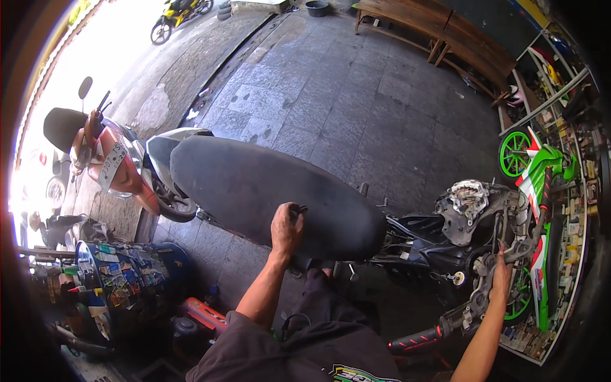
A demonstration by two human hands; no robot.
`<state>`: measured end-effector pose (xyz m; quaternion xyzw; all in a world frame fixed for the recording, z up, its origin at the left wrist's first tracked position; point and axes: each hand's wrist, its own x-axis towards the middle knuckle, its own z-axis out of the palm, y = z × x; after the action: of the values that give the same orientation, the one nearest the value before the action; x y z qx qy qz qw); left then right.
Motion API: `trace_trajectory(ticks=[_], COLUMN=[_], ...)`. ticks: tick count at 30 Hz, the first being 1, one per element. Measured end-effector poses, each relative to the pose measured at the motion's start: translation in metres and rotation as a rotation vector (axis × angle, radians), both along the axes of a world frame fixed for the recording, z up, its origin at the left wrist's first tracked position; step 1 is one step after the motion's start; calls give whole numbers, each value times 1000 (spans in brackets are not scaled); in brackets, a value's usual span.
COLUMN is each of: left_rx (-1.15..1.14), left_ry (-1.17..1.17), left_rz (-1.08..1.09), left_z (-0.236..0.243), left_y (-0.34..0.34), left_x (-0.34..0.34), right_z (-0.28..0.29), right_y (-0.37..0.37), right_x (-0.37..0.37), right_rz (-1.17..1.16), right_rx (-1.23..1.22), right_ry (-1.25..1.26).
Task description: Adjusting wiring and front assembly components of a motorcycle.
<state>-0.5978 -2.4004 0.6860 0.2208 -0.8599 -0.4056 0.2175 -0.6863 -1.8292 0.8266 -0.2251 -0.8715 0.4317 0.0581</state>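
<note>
— Fingers of our left hand (287, 230) are clenched, and look, a dark piece (303, 209) pokes out at the top of the fist!

— Where do we have that fist?

— Over the near side of the seat (267, 178), and we can't tell whether the knuckles touch the cover.

— And our right hand (501, 277)?

— Well to the right of the seat, up at the handlebar (525, 247)! Its fingers lie along the bar, but we can't tell how far round they close. One black-and-red grip (415, 340) juts out nearer to us than the seat.

— So what are we leaning over?

— Our bike (423, 245)! The long black seat covers its rear, and the bare front stands right of the seat, pale headlamp part (471, 194) showing.

— Who's in the crowd?

— We've got a reddish scooter (121, 165) just left of the seat, a stickered blue drum (130, 270) to its near left, a wooden bench (414, 16) far beyond it, and a green wheel (514, 154) well to its right!
</note>
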Motion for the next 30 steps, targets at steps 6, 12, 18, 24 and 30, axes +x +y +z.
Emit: trace_trajectory(ticks=[6, 12, 18, 24, 30], left_rx=[407, 454, 500, 787, 1260], left_ry=[174, 519, 595, 463, 179], left_rz=[-124, -589, -769, -878, -845], left_z=[98, 163, 192, 199, 193], left_y=[94, 171, 216, 225, 231], left_x=[5, 32, 53, 72, 65], right_z=[86, 111, 111, 104, 100], right_y=[-75, -229, -224, -206, -199], right_x=[62, 130, 165, 182, 182], right_rz=[160, 566, 409, 399, 333], right_rx=[834, -148, -275, -271, -368], right_ry=[243, 321, 464, 498, 427])
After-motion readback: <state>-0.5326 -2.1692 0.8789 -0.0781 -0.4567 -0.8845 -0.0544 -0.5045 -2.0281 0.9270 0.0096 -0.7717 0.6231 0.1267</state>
